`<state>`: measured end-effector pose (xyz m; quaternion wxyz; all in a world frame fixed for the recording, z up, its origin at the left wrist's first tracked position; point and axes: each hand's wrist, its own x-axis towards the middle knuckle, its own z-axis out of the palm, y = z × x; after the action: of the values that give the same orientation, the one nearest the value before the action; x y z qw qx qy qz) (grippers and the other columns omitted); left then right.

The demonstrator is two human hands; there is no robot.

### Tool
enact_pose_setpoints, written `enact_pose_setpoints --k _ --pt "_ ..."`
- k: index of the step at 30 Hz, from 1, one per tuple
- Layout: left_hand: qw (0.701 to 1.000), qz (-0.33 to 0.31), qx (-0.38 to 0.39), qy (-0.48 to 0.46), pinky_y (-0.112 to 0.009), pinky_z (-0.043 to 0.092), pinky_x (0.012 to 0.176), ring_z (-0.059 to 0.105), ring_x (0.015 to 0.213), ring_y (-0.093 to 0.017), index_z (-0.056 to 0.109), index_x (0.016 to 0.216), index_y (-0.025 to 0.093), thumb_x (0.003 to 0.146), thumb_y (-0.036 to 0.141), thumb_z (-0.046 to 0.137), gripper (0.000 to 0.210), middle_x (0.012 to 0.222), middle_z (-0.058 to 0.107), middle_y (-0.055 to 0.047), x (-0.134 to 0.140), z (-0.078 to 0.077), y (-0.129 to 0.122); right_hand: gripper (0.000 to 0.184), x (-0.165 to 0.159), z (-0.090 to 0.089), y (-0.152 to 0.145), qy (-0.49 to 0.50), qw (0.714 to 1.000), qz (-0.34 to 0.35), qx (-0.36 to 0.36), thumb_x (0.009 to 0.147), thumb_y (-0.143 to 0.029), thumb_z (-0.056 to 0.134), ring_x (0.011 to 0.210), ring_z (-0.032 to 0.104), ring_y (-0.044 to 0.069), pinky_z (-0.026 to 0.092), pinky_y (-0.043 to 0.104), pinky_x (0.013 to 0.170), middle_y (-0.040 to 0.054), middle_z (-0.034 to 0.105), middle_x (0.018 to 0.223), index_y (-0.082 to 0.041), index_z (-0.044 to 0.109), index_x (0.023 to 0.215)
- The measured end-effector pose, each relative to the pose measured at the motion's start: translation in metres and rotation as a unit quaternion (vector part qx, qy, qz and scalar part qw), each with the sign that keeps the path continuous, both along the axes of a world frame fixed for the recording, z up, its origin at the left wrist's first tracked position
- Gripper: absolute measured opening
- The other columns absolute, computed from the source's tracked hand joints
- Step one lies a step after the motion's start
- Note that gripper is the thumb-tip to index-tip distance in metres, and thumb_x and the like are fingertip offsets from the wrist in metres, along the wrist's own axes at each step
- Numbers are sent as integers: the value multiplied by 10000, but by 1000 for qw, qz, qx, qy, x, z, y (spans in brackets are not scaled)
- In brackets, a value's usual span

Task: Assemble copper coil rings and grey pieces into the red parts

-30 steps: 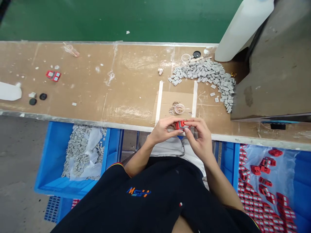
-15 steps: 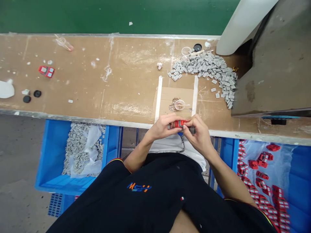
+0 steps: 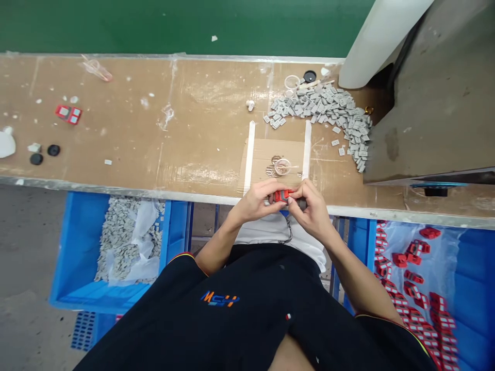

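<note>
Between my two hands, at the bench's front edge, is a small red toy car (image 3: 282,196) with a grey middle. My left hand (image 3: 258,201) is closed around its left end. The thumb and fingertips of my right hand (image 3: 311,210) pinch its right end; fingers partly cover the car. Just beyond my hands, a small clear cup (image 3: 282,166) with a thin stick across it stands on a cardboard piece (image 3: 260,154) held by white tape strips. Farther back lies a heap of small grey plastic pieces (image 3: 325,103).
A blue bin (image 3: 60,257) at lower left holds many grey pieces. Another blue bin (image 3: 474,288) at lower right holds red cars. A red car (image 3: 68,114) and black round caps (image 3: 53,150) lie on the bench's left. A grey machine housing (image 3: 429,113) blocks the right.
The view has shifted slightly, so the bench things appear a little farther left. Both hands still hold the red toy car at the bench edge, with hardly any change in grip.
</note>
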<state>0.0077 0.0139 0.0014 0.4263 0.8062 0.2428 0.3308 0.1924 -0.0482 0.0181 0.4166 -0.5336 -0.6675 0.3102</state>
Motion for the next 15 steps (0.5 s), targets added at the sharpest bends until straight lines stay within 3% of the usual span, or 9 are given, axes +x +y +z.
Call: enact_pose_setpoints --k 5,11,15 --pt "1000 4 -21 0 -238 496 645 537 652 -113 686 1153 130 938 396 669 343 806 606 -21 0 1 -2 88 7 2 -5 14 999 23 -20 964 -247 577 868 604 209 495 356 765 45 594 900 -233 576 877" --pt "987 10 -160 -31 -219 534 622 616 686 -112 676 1145 119 869 457 736 441 949 714 -79 2 0 -3 106 11 5 -9 74 995 42 -61 958 -314 619 1008 639 224 556 375 857 85 634 1076 -235 605 1027" --pt "988 -3 -147 -39 -262 571 698 665 762 -147 697 1138 114 872 483 729 456 970 739 -99 0 -3 -3 110 17 12 -7 45 995 50 -75 959 -333 625 956 668 222 546 366 831 77 693 1023 -229 631 995"
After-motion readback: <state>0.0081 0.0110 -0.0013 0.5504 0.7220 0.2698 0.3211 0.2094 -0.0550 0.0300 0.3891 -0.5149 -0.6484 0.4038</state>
